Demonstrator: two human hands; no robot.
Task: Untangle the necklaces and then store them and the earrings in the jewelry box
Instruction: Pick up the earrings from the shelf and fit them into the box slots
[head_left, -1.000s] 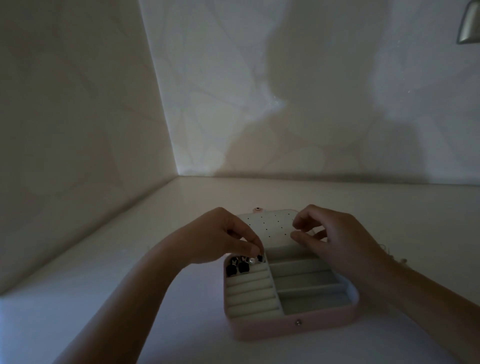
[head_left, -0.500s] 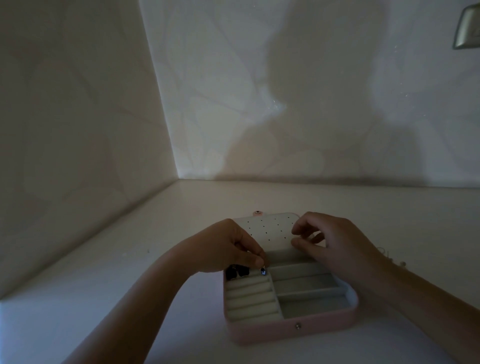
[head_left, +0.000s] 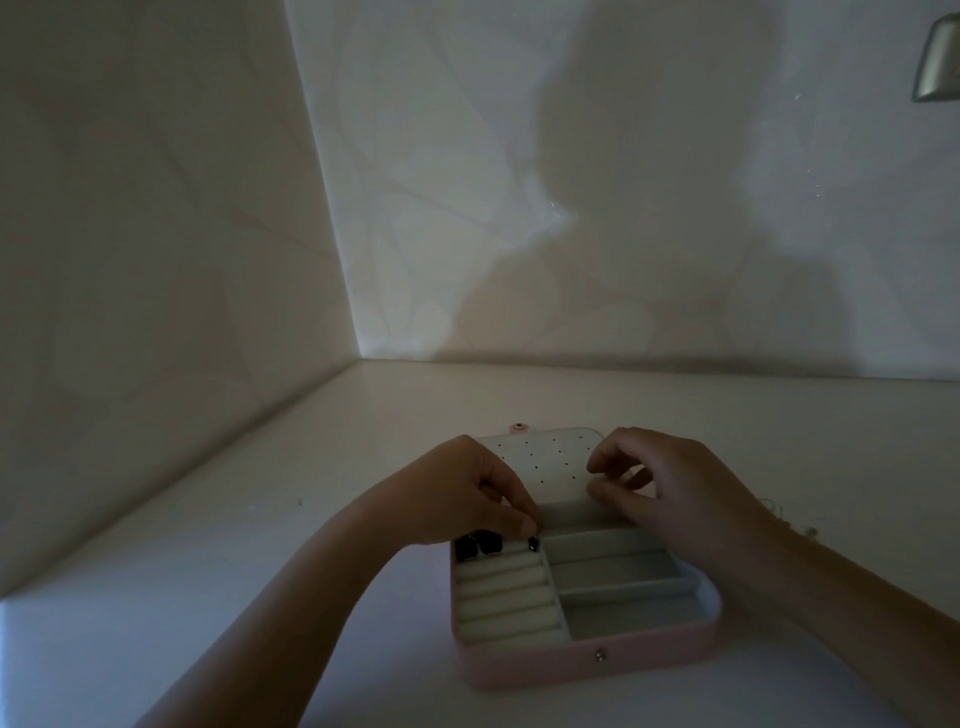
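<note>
Lowered since before, the left hand (head_left: 467, 493) pinches a dark earring (head_left: 532, 544) into the farthest ring slot of the jewelry box (head_left: 597, 670) to seat it, while the right hand (head_left: 675, 493) curls over its lid (head_left: 545, 457), grasp unclear

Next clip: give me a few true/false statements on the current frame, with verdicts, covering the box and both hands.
1. The box is open, its lid laid flat behind. True.
2. Dark earrings sit in the back ring roll on the left side. True.
3. The left hand lies flat on the table. False: its fingers pinch a dark earring at the back of the rolls.
4. Necklaces fill the right side of the box. False: the compartments there show only lining.
5. The right hand is over the back of the box, fingers curled. True.
</note>
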